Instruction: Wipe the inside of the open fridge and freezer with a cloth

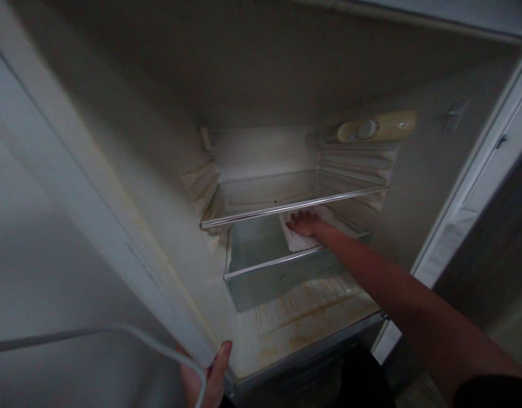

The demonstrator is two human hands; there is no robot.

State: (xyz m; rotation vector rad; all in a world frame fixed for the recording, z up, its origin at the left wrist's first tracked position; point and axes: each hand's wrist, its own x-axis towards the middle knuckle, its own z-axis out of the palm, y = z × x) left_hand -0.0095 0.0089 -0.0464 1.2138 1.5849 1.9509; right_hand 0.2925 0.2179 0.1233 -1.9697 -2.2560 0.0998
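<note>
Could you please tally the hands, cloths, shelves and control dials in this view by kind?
Hands: 2 (left hand, right hand)
White cloth: 1
Clear shelves: 2 (upper shelf, lower shelf)
Control dial: 1
Total: 6

Apparently a home: a household-type refrigerator [159, 181] (with its upper glass shelf [282, 194] and control dial [367, 128]) fills the view.

The lower shelf [256, 243], apparently glass in this dim light, carries a white cloth [298, 242] toward its right side.
</note>
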